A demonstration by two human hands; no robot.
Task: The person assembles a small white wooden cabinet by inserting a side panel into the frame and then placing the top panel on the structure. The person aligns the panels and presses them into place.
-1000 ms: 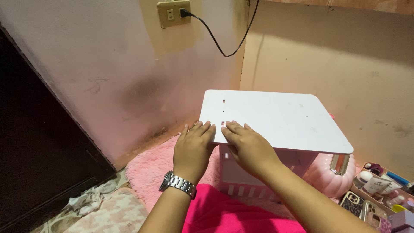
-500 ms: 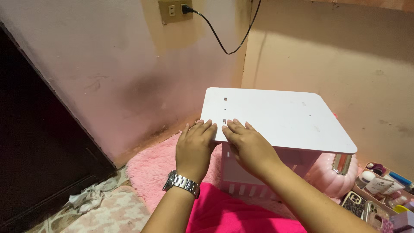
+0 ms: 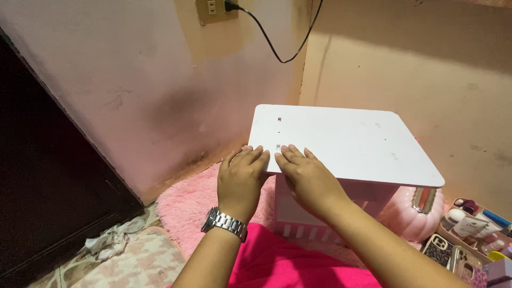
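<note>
The fingers (image 3: 250,156) of the left hand (image 3: 240,178) lie flat and close together, palm down, on the near left corner of a white panel (image 3: 341,141); the right hand (image 3: 309,178) lies just beside it at 3 o'clock, its fingers slightly spread and pressing on the same edge. Neither hand pinches anything. The panel lies level on top of a white slatted frame (image 3: 304,216), which stands on a fluffy pink rug (image 3: 184,205) in the corner of the room. To press the panel down well, I judge the weight should fall straight down over the small slots near the fingertips, both palms even, so the board does not tip at its far side. A silver watch (image 3: 224,223) circles the left wrist. At 4 o'clock sits a box of small bottles (image 3: 474,221); at 12 o'clock a wall socket (image 3: 216,8) holds a black cord (image 3: 277,50).
</note>
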